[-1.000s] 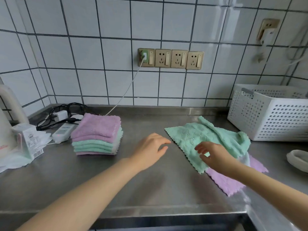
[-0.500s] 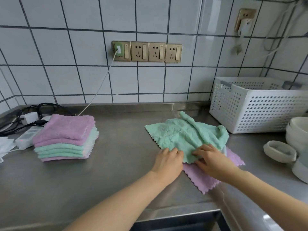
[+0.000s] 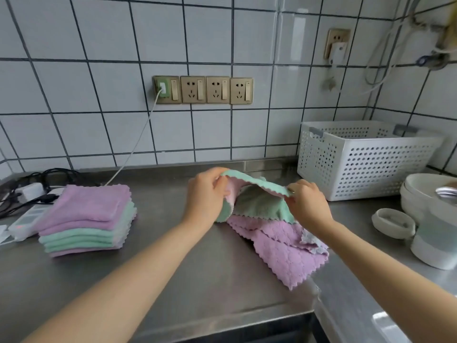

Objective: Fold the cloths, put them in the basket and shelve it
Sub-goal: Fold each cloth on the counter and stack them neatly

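green cloth (image 3: 259, 204) hangs lifted over the purple one (image 3: 277, 246) on the desk (image 3: 173, 280), left hand (image 3: 205, 196) and right hand (image 3: 306, 201) each pinching a near corner; best to carry both corners level to the far edge, then flatten.

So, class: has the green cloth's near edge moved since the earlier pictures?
Yes. Both hands have lifted the green cloth's near edge up, towards the tiled wall.

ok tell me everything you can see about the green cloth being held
The green cloth is a plush, textured square with zigzag edges and a pink underside. The left hand and right hand each pinch a corner, lifting its near edge up and away in a fold. Its far part lies on a purple cloth.
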Tool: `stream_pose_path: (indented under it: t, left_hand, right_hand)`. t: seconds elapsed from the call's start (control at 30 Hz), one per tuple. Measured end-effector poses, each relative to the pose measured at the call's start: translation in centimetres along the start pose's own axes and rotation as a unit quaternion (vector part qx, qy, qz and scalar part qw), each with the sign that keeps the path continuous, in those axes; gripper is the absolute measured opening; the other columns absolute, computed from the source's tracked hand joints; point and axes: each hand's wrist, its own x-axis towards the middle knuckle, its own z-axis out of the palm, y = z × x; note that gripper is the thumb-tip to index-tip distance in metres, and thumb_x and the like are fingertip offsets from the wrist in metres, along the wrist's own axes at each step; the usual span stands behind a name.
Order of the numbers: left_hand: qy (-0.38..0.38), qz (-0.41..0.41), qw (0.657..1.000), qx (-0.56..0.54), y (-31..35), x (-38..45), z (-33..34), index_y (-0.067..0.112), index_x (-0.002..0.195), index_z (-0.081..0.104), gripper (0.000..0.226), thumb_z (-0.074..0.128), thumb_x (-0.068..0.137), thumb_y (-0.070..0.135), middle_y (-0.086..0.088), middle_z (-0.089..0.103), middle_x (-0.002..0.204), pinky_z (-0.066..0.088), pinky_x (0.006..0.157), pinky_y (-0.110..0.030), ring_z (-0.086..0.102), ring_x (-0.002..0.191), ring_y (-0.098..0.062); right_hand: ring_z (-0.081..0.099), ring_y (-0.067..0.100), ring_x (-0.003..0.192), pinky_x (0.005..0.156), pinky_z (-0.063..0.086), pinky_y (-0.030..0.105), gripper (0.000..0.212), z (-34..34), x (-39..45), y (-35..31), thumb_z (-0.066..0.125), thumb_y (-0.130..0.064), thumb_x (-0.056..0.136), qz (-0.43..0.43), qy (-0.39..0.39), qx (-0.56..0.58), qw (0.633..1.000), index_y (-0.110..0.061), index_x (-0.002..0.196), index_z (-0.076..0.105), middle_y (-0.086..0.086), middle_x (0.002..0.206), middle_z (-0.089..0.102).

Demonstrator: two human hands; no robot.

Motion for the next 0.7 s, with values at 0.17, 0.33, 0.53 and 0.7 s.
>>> stream_pose_path:
  t: [0.17, 0.33, 0.53, 0.7]
  left_hand:
    - [0.099, -0.017, 0.995, 0.022, -1.1, 1.8, -6.3, 0.009, 0.087, 0.07, 0.02, 0.051, 0.089, 0.008, -0.001, 0.07, 0.076, 0.047, 0.071, -0.028, 0.064, 0.074, -0.018]
    - [0.105, -0.013, 0.994, 0.037, -1.3, 1.4, -13.6, 0.009, 0.062, 0.049, 0.027, 0.054, 0.087, 0.014, 0.001, 0.045, 0.058, 0.03, 0.055, -0.025, 0.04, 0.062, -0.015]
    - [0.084, -0.138, 0.97, -0.18, 0.6, -0.2, -20.1, 0.02, 0.076, 0.075, 0.009, 0.071, 0.083, 0.024, 0.008, 0.069, 0.066, 0.048, 0.044, -0.017, 0.058, 0.057, -0.007]
    - [0.062, -0.173, 0.955, -0.233, 1.5, 0.2, -21.7, 0.015, 0.087, 0.073, 0.009, 0.068, 0.084, 0.023, 0.001, 0.075, 0.073, 0.049, 0.04, -0.018, 0.065, 0.052, -0.009]
  right_hand:
    - [0.061, 0.032, 0.092, 0.077, 0.051, 0.037, 0.027, -3.3, 1.0, -1.6, 0.057, 0.003, 0.084, -0.069, 0.049, 0.06, 0.995, -0.01, 0.102, 0.071, 0.008, 0.095, 0.071]
    - [0.065, 0.016, 0.069, 0.071, 0.056, 0.039, 0.011, -6.7, 0.4, -4.2, 0.061, -0.006, 0.089, -0.102, -0.003, 0.24, 0.965, -0.008, 0.089, 0.072, 0.002, 0.073, 0.07]
    - [0.055, 0.012, 0.054, 0.056, 0.051, 0.022, 0.019, -10.0, -1.2, -6.7, 0.069, -0.029, 0.077, -0.022, -0.193, 0.603, 0.774, -0.013, 0.068, 0.066, 0.002, 0.062, 0.058]
    - [0.057, 0.013, 0.051, 0.049, 0.048, 0.019, 0.019, -9.9, -0.7, -8.1, 0.064, -0.023, 0.082, 0.009, -0.21, 0.665, 0.717, -0.009, 0.07, 0.07, 0.004, 0.063, 0.063]
